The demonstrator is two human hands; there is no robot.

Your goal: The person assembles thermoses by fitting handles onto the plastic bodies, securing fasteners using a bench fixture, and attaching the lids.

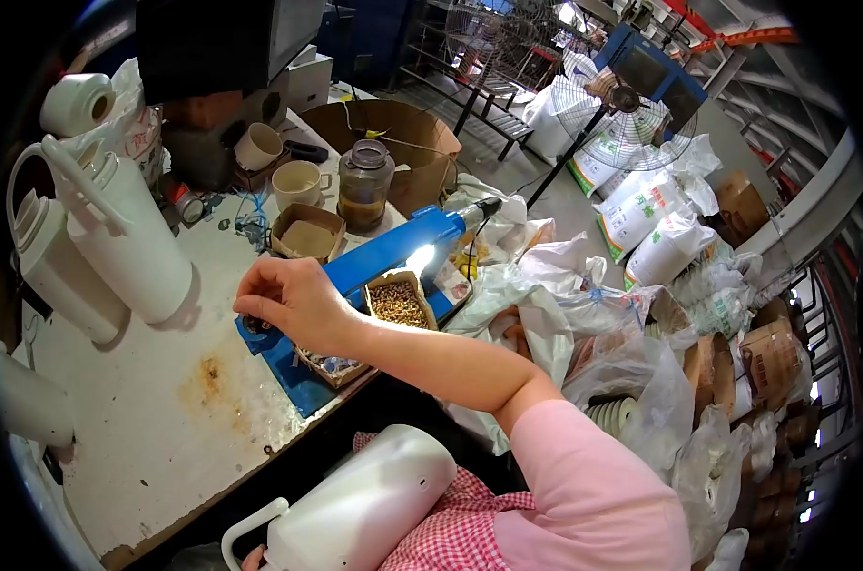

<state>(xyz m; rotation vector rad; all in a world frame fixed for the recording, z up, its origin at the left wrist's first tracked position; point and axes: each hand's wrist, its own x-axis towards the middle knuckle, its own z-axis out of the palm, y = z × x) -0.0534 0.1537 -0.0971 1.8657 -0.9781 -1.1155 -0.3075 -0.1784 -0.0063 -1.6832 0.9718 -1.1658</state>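
My right hand (296, 303) is over the left end of a blue bench device (393, 252), fingers and thumb drawn together in a pinch. Whatever lies between the fingertips is too small to make out. A small box of brass-coloured screws or rivets (398, 303) sits beside my forearm, under a bright lamp. Below my wrist is another small box (334, 369) with small parts. A white kettle body (360, 500) with a curved handle lies tilted across my lap. At its lower end, my left hand (253, 559) shows only in part, fingers closed at the handle side.
Several white kettle bodies (132, 238) stand on the left of the worn table (165, 409). A jar (365, 186), a mug (298, 184) and a cardboard tray (308, 233) stand behind the device. Plastic bags (517, 328), sacks (641, 205) and a fan (625, 100) are to the right.
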